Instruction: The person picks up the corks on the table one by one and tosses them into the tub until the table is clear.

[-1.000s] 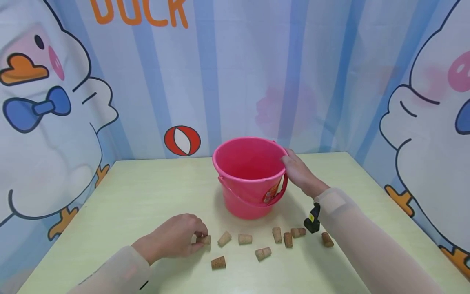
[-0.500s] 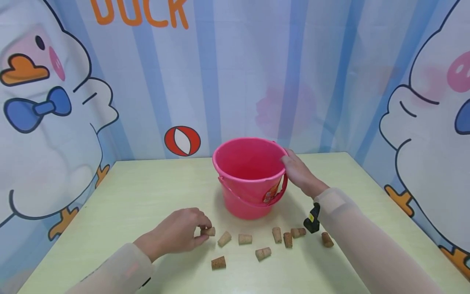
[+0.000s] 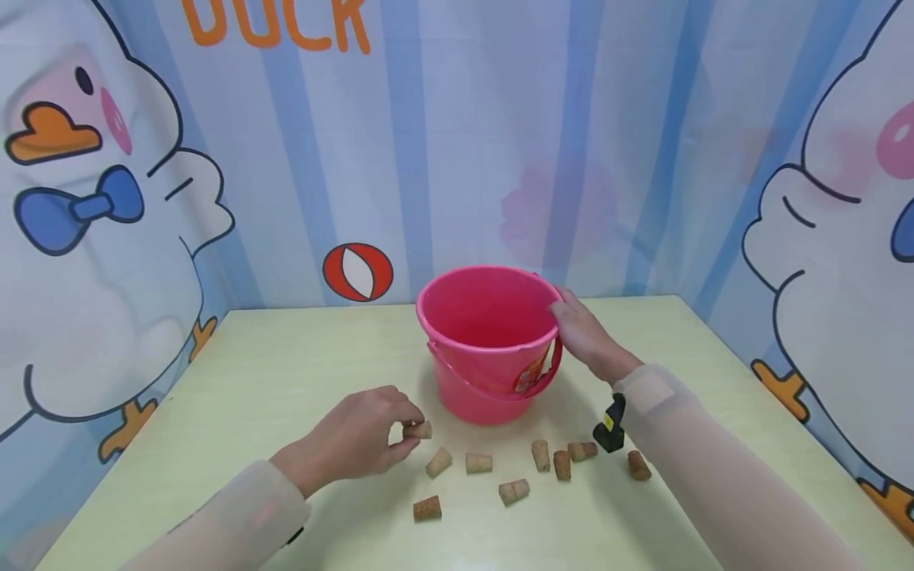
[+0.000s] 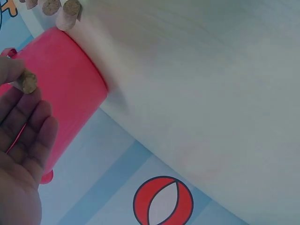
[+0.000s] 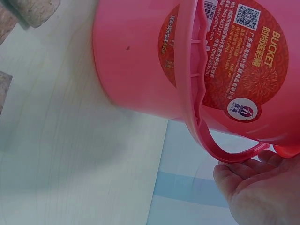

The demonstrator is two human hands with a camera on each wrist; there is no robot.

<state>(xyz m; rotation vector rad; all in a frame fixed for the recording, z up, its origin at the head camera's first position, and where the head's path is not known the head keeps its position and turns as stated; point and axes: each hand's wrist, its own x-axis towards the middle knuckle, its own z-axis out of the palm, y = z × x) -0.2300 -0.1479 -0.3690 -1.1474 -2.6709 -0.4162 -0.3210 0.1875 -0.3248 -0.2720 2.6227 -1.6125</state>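
In the head view the left hand (image 3: pixel 364 434) pinches a cork (image 3: pixel 417 430) between thumb and fingertips, raised a little above the table, left of the pink bucket's base. The left wrist view shows the same cork (image 4: pixel 29 82) end-on in the left hand (image 4: pixel 23 136), with the bucket (image 4: pixel 70 89) behind. The pink bucket (image 3: pixel 478 388) stands upright, its handle hanging down. At the bucket's right rim, the right hand (image 3: pixel 589 337) grips the edge, thumb over the rim. The right wrist view has the right hand (image 5: pixel 267 187) beside the handle (image 5: pixel 190 70), its hold partly hidden.
Several loose corks lie in front of the bucket, among them a darker one (image 3: pixel 427 508), a pale one (image 3: pixel 478 463) and one near the right forearm (image 3: pixel 639 465). A printed curtain (image 3: pixel 471 143) hangs behind the pale table (image 3: pixel 286 365).
The left hand has lifted its cork off the table and moved it right and toward the bucket. The right hand and bucket have stayed in place.
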